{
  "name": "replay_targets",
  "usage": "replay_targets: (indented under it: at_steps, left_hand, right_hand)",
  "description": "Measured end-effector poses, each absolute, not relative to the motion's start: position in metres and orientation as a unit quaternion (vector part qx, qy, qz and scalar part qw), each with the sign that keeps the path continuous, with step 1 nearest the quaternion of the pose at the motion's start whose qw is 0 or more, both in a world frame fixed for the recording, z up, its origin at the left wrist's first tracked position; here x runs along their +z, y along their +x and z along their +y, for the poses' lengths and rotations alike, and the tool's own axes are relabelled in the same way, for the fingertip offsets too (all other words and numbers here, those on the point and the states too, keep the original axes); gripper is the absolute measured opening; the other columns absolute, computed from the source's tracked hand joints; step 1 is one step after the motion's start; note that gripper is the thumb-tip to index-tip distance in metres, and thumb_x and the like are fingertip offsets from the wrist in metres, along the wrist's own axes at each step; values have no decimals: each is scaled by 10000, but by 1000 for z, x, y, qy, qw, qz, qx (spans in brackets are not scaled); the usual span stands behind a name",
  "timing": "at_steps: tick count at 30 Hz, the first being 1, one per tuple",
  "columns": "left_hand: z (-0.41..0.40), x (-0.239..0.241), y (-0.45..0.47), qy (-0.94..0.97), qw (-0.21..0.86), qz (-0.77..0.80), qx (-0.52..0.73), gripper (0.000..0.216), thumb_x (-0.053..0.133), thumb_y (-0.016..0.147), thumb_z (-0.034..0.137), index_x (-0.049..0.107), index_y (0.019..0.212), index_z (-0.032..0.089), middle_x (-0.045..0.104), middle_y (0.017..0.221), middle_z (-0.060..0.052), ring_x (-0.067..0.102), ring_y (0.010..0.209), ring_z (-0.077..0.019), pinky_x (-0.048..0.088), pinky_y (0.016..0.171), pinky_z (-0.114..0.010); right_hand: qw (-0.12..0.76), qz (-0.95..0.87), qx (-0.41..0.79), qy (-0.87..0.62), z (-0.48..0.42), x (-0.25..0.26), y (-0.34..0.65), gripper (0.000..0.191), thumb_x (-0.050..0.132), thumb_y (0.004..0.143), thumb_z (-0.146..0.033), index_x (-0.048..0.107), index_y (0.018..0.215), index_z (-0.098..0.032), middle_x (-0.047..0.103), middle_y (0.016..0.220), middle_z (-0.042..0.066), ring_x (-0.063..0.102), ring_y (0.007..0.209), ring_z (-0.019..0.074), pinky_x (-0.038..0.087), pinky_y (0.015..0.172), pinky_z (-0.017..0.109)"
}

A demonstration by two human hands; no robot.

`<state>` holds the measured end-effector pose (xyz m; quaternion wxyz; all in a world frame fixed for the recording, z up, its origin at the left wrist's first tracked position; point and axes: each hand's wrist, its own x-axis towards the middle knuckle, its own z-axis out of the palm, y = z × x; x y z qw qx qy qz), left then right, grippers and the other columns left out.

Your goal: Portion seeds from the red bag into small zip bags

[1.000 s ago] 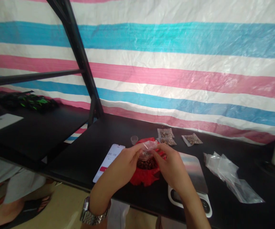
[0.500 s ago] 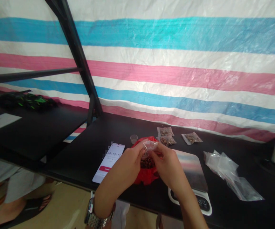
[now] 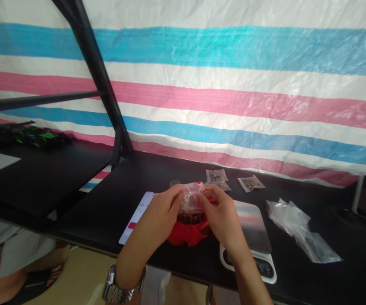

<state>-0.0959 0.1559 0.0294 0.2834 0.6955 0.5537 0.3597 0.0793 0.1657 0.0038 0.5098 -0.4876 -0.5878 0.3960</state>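
Note:
Both hands grip a small clear plastic bag (image 3: pixel 191 199) from its two sides. My left hand (image 3: pixel 166 207) pinches its left side, with a metal watch on that wrist. My right hand (image 3: pixel 218 212) pinches the right side. Beneath the bag lies a red plastic bag (image 3: pixel 187 235), its mouth spread around a heap of small brown pieces (image 3: pixel 191 217). To the right, partly behind my right forearm, is a kitchen scale (image 3: pixel 254 231) with a metal plate. Behind my hands sit filled small bags (image 3: pixel 216 175), and another filled bag (image 3: pixel 251 183) lies farther right.
Several flat clear bags (image 3: pixel 300 228) lie right of the scale. A phone (image 3: pixel 132 222) showing a timer is partly behind my left forearm. A small clear cup (image 3: pixel 174 183) stands behind my left hand. A black metal post (image 3: pixel 103 89) rises at left; a person's foot (image 3: pixel 53 275) is below the table.
The small bag now hangs more spread between my hands, nearer the viewer's left. My view has shifted slightly to the right, so things on the table appear farther left.

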Motion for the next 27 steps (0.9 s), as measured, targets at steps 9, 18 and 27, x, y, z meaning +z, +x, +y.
replay_targets:
  at_steps: [9, 18, 27]
  left_hand:
    - [160, 24, -96, 705, 271, 542, 369, 307, 466, 1028, 271, 748, 1142, 239, 829, 1094, -49, 780, 972, -233, 544, 838, -312]
    - [161, 23, -89, 693, 255, 542, 401, 356, 546, 1034, 436, 738, 1256, 234, 810, 1263, -82, 761, 1154, -266, 562, 1020, -359]
    - [163, 27, -91, 656, 262, 558, 435, 317, 540, 1022, 434, 764, 933, 227, 808, 897, -15, 738, 838, -210, 516, 739, -279]
  right_hand:
    - [534, -559, 423, -474, 166, 0, 76, 322, 653, 967, -513, 674, 865, -208, 724, 790, 26, 637, 689, 166, 511, 640, 262]
    - [536, -551, 410, -491, 171, -7, 79, 268, 728, 896, -465, 734, 846, -202, 759, 788, 34, 647, 683, 175, 517, 638, 270]
    - [544, -584, 413, -439, 170, 0, 85, 286, 726, 945, -475, 752, 1054, -212, 797, 993, 50, 717, 806, 181, 571, 747, 286]
